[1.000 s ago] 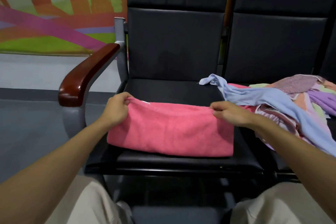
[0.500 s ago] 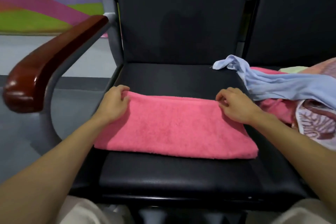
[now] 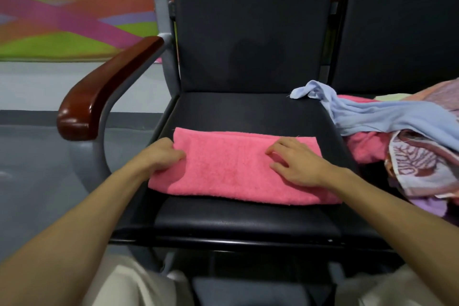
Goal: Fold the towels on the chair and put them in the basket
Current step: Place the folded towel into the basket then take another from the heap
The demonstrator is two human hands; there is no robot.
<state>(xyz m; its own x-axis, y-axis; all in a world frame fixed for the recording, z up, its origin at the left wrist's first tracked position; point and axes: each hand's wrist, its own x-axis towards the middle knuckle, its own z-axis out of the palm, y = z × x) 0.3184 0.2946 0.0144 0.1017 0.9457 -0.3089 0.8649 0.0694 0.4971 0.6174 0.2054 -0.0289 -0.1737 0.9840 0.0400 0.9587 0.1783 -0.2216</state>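
Here, left hand grips towel; right hand presses.

Our right hand leaves the pink towel's far corner and rests on top of it. Our left hand slides down to grip its left end.

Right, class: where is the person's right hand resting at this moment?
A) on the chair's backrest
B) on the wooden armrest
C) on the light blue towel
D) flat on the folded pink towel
D: the right hand lies flat, palm down, on the folded pink towel.
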